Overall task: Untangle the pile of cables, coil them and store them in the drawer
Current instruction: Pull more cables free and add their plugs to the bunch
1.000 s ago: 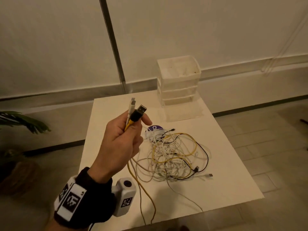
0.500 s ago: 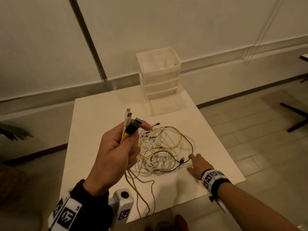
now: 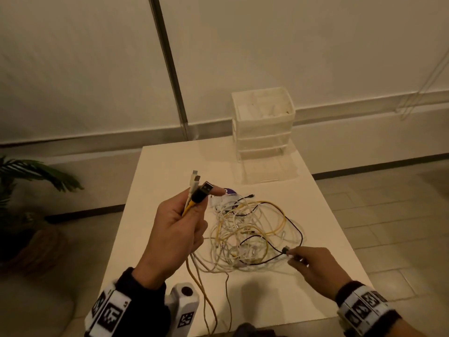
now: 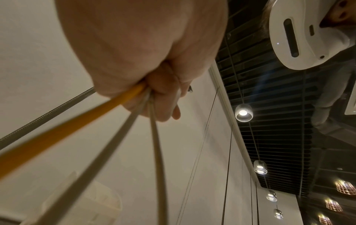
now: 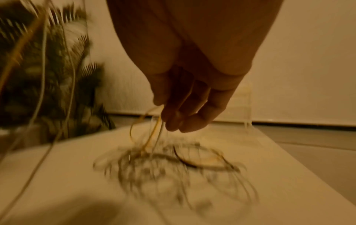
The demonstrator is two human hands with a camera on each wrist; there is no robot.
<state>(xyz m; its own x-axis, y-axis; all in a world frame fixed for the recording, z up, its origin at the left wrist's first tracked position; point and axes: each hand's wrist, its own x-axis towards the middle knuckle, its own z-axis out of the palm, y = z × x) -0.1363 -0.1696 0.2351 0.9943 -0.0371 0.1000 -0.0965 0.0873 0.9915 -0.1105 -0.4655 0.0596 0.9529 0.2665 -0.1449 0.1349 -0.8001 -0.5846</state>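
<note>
A tangle of white, yellow and black cables (image 3: 252, 235) lies on the white table (image 3: 170, 166). My left hand (image 3: 175, 229) is raised over the table's left side and grips several cable ends: a yellow cable with a black USB plug (image 3: 202, 192) and white plugs (image 3: 195, 177). From below, the left wrist view shows the yellow cable (image 4: 57, 130) and grey ones running out of the left hand (image 4: 158, 94). At the tangle's right edge my right hand (image 3: 315, 268) pinches a small plug on the black cable (image 3: 286, 251). In the blurred right wrist view the right hand (image 5: 179, 121) hangs over the cables (image 5: 169, 164).
A white three-drawer organiser (image 3: 263, 125) stands at the table's far right, with a clear drawer (image 3: 264, 171) pulled out in front of it. A purple round object (image 3: 229, 191) peeks from behind the tangle. A potted plant (image 3: 26, 195) stands on the floor to the left.
My right hand came into view, reached the tangle's right edge and closed its fingertips on the black cable's plug. My left hand keeps holding the plugs up. The head view shifted.
</note>
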